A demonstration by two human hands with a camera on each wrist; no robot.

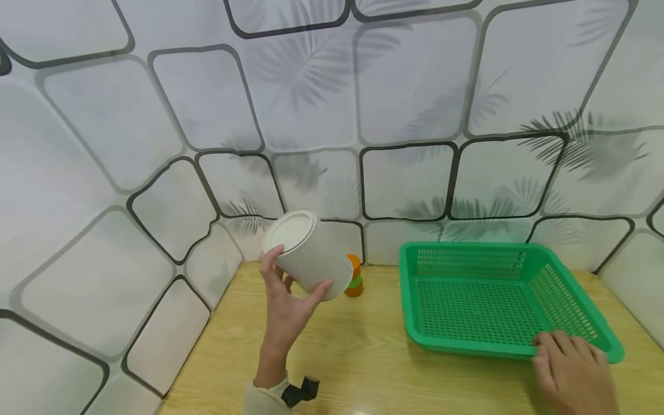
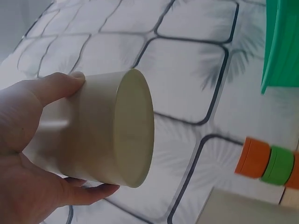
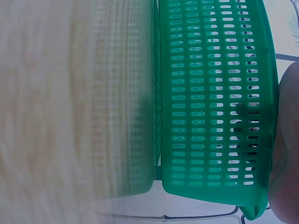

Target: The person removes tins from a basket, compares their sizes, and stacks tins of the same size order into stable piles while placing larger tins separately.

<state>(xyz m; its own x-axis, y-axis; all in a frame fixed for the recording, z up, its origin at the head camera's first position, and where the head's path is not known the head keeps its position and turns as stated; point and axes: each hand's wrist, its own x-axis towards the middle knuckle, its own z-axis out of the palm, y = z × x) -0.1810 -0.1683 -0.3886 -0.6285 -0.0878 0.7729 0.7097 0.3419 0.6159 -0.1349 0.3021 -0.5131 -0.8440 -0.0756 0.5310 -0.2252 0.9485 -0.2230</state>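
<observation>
A plain white cylindrical canister (image 1: 317, 262) is held tilted above the table by my left hand (image 1: 287, 308), thumb on one side and fingers on the other. Its recessed round end points up and left in the head view. From the left wrist, the canister (image 2: 93, 126) shows its other flat end beyond the fingertips. My right hand (image 1: 576, 369) grips the front right rim of a green plastic basket (image 1: 493, 348), fingers curled over the edge. Perforated basket wall (image 3: 210, 107) fills much of the right wrist view, with part of the hand (image 3: 286, 149) at the right edge.
Behind the canister stands an orange and green banded cylinder (image 1: 355, 282), partly hidden. A pale flat-sided thing (image 2: 247, 210) shows at the bottom of the left wrist view. The wooden table (image 1: 223, 346) meets a patterned wall covering (image 1: 404, 184) at the back and left.
</observation>
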